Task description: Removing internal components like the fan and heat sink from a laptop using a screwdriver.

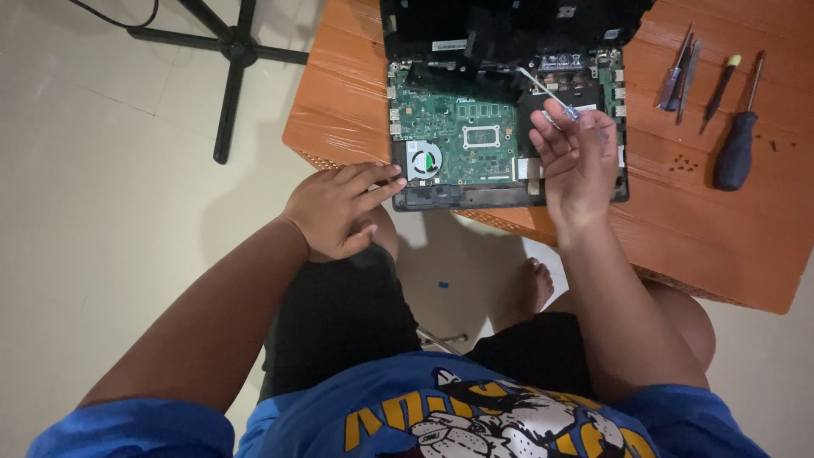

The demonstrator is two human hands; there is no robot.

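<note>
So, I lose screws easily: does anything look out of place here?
Small dark specks, maybe screws, lie loose on the orange table beside the opened laptop. A small blue bit lies on the floor.

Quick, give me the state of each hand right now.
Left hand: open, holding nothing, fingertips resting on the opened laptop beside its fan.
Right hand: closed on a small screwdriver above the laptop.

Right hand [577, 157] holds screwdriver [551, 96] over opened laptop [475, 127].
</note>
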